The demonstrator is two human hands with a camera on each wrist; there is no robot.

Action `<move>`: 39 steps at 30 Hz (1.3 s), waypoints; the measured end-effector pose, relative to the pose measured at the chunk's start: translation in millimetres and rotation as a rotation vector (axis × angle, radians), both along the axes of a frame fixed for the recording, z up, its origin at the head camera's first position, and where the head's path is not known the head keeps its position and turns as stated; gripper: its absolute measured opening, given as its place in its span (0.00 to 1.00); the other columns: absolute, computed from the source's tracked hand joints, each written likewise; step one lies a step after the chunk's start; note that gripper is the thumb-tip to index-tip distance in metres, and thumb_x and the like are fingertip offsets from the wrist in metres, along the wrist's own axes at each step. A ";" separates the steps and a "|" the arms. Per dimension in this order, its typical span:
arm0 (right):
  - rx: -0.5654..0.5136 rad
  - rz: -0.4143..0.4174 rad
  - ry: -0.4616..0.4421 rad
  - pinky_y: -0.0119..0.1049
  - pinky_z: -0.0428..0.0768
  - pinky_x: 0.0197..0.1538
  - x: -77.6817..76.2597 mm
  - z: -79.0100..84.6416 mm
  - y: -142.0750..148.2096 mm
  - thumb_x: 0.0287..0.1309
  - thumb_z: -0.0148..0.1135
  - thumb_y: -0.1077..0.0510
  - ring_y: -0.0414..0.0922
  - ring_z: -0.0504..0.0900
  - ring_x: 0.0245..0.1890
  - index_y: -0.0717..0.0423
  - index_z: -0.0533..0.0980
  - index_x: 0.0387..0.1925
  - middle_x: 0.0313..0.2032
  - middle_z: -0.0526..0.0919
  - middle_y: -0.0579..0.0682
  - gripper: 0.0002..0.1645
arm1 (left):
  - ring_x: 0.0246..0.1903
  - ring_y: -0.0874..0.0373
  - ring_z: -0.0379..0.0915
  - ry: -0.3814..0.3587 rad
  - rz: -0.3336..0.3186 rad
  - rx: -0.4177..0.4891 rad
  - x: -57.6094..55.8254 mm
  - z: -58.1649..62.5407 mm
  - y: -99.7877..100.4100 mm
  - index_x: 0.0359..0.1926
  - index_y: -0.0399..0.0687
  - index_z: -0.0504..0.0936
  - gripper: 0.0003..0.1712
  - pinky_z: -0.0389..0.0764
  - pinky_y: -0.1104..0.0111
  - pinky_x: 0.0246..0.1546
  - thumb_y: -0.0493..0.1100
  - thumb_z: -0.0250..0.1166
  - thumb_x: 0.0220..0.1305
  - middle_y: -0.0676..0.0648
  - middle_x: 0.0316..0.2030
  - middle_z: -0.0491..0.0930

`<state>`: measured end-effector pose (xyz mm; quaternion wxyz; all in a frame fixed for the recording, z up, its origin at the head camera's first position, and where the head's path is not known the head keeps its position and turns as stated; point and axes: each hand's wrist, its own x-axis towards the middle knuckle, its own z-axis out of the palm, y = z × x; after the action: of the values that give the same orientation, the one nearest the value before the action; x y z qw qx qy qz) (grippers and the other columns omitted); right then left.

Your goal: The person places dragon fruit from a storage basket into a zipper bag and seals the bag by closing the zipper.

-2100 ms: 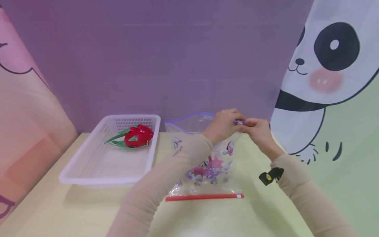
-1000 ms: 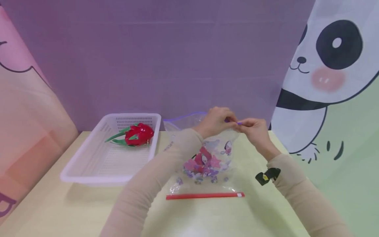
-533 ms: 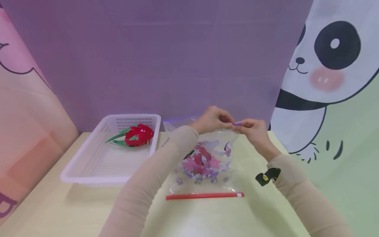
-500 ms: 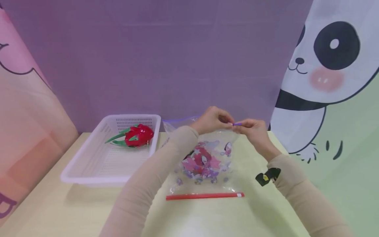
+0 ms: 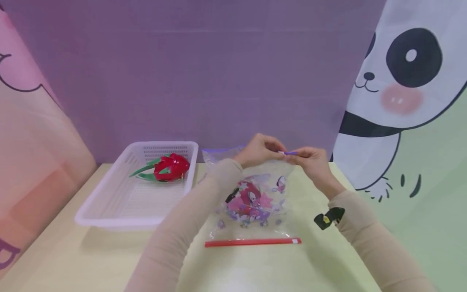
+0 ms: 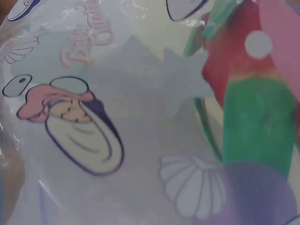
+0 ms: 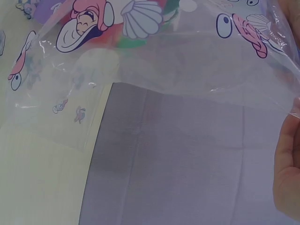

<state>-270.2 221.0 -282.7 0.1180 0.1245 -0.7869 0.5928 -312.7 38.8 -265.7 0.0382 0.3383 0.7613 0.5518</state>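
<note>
A clear zip bag (image 5: pixel 268 170) printed with stars, shells and cartoon figures stands raised, with a purple zip strip (image 5: pixel 291 153) along its top. My left hand (image 5: pixel 258 151) pinches the top edge beside a small white slider. Close on its right, my right hand (image 5: pixel 314 162) pinches the purple strip's right end. Through the film shows a red and green thing (image 6: pixel 255 122) in the left wrist view. Below the bag, a red slider strip (image 5: pixel 251 242) with a white end piece runs across another clear bag (image 7: pixel 65 126) lying flat.
To the left stands a white perforated plastic basket (image 5: pixel 116 222), holding a glossy red flower-like thing (image 5: pixel 175 167) with long green leaves. A purple backdrop (image 5: pixel 219 81) rises behind the pale tabletop (image 5: pixel 262 271). A panda-printed cloth (image 5: pixel 401 101) hangs at right.
My left hand has slid leftward along the bag's top, baring more purple strip between the hands. The bag's upper edge has sunk lower at the left; my right hand has stayed nearly still.
</note>
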 end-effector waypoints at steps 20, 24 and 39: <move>0.047 -0.031 -0.011 0.26 0.78 0.37 -0.3 4.8 -2.0 0.47 0.69 0.54 0.33 0.81 0.28 0.43 0.83 0.24 0.23 0.84 0.35 0.01 | 0.31 0.58 0.79 0.004 0.007 -0.064 -1.7 7.2 -17.6 0.36 0.35 0.83 0.10 0.80 0.73 0.36 0.36 0.68 0.52 0.44 0.31 0.84; 0.049 -0.046 -0.002 0.26 0.77 0.36 -0.2 4.5 -1.1 0.45 0.71 0.53 0.32 0.80 0.28 0.43 0.83 0.24 0.22 0.84 0.34 0.02 | 0.32 0.59 0.79 0.018 0.014 -0.089 -1.1 7.8 -20.2 0.36 0.38 0.83 0.09 0.80 0.73 0.37 0.37 0.69 0.52 0.45 0.32 0.84; 0.054 -0.052 0.002 0.28 0.78 0.37 -2.3 3.0 2.3 0.47 0.69 0.55 0.32 0.79 0.27 0.38 0.82 0.22 0.22 0.83 0.33 0.06 | 0.33 0.59 0.79 0.006 0.025 -0.150 -3.6 7.5 -31.4 0.37 0.39 0.84 0.09 0.80 0.72 0.36 0.39 0.68 0.53 0.47 0.32 0.84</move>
<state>-272.4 223.3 -279.7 0.1305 0.1077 -0.8055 0.5679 -316.3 7.4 -258.2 0.0541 0.3264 0.8048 0.4928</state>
